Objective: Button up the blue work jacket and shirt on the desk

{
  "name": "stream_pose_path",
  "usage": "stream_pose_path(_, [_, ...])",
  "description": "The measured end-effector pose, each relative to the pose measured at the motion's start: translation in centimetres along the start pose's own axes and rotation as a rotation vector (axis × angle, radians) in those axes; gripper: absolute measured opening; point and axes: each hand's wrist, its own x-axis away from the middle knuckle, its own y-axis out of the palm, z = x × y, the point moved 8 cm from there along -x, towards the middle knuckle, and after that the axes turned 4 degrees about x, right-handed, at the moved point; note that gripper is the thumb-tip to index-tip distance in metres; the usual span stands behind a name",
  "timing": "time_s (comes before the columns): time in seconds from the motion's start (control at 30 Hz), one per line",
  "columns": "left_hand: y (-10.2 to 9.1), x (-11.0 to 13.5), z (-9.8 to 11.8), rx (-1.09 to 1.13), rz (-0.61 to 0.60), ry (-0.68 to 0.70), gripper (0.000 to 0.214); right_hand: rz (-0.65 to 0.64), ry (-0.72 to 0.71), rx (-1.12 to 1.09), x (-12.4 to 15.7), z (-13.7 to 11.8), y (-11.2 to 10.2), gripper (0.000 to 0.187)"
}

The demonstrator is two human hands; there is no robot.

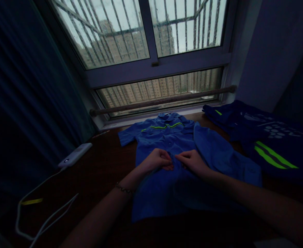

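Note:
A blue work shirt (153, 144) with a yellow-green stripe across the chest lies front side up, its collar toward the window. One short-looking sleeve spreads out to the left, while the right sleeve runs down along the body toward me. Over the middle of the front, my left hand (160, 159) is closed in a pinch at the button placket. Just to its right, my right hand (191, 160) also pinches the shirt front, thumb and fingertips together. Between the hands the fabric is dim, and I cannot make out a button there.
A dark blue garment (265, 137) with yellow-green bands lies at the right. To the left are a white power bank (76, 155) with a white cable (41, 186) and a yellow strip (31, 202). A barred window (153, 65) stands behind a wooden rail (164, 100); a blue curtain (37, 79) hangs left.

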Motion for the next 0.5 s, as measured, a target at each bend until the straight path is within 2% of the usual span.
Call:
stream_pose_path(0.1, [-0.2,0.1,0.2,-0.022,0.046,0.004,0.013,-0.033,0.016,-0.038,-0.1,0.2,0.4,0.035])
stream_pose_path(0.23, [-0.5,0.1,0.4,-0.02,0.123,0.015,0.014,-0.041,-0.015,0.004,-0.2,0.2,0.5,0.024])
stream_pose_path(0.4, [-0.2,-0.1,0.4,0.074,0.18,0.066,0.022,0.086,-0.182,0.252,-0.1,-0.8,-0.4,0.014])
stream_pose_path(0.5, [-0.2,-0.3,0.2,0.11,0.223,0.105,0.03,0.103,-0.238,0.362,0.2,-1.1,-0.2,0.011])
